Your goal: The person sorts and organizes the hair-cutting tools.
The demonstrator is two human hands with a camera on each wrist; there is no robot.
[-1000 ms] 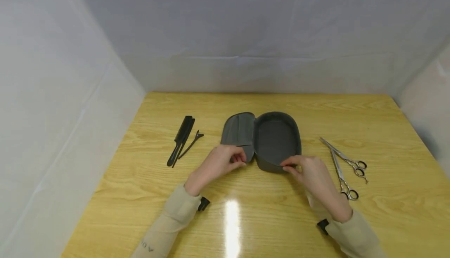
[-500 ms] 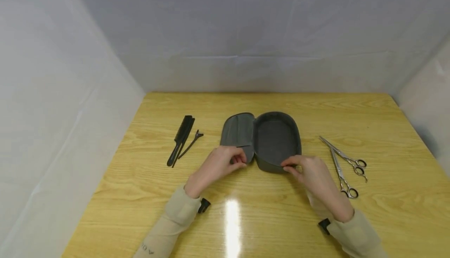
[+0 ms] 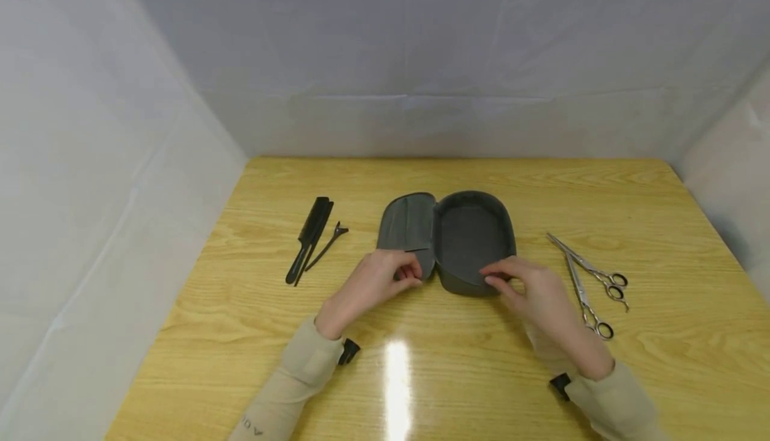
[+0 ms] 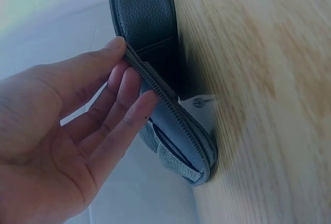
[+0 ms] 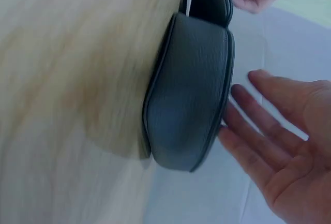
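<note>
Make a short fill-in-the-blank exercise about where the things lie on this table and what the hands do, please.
1. The grey case lies ____ on the table.
2. The left hand touches the case's ____ half.
3. The scissors lie to the ____ of the case.
4. The black comb lies to the ____ of the case.

Missing words: open; left; right; left

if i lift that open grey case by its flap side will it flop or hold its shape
The case probably holds its shape: its tray walls stand up unaided. The flap likely swings, joined along one side only. Probably light, since the tray looks empty.
</note>
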